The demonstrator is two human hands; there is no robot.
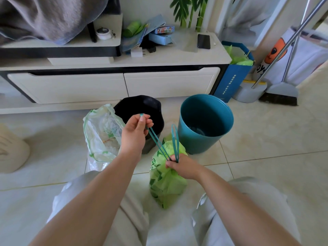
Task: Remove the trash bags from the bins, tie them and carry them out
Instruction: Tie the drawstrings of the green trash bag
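Observation:
A green trash bag (pixel 166 181) stands on the floor between my knees, its neck gathered. My right hand (pixel 182 166) grips that neck, with one teal drawstring loop (pixel 175 141) sticking up from it. My left hand (pixel 135 133) pinches the other teal drawstring (pixel 156 141) and holds it taut up and to the left. A clear white trash bag (pixel 102 134) with green print sits open at the left, leaning against the black bin (pixel 142 105). The teal bin (pixel 205 121) stands to the right with no bag in it.
A low white TV cabinet (pixel 113 82) runs along the back, with a phone (pixel 203 41), boxes and a grey blanket (pixel 49 16) on top. A blue paper bag (pixel 234 75), dustpan (pixel 248 93) and broom (pixel 280 96) stand at the right. A cream cushion (pixel 12 150) lies at the left.

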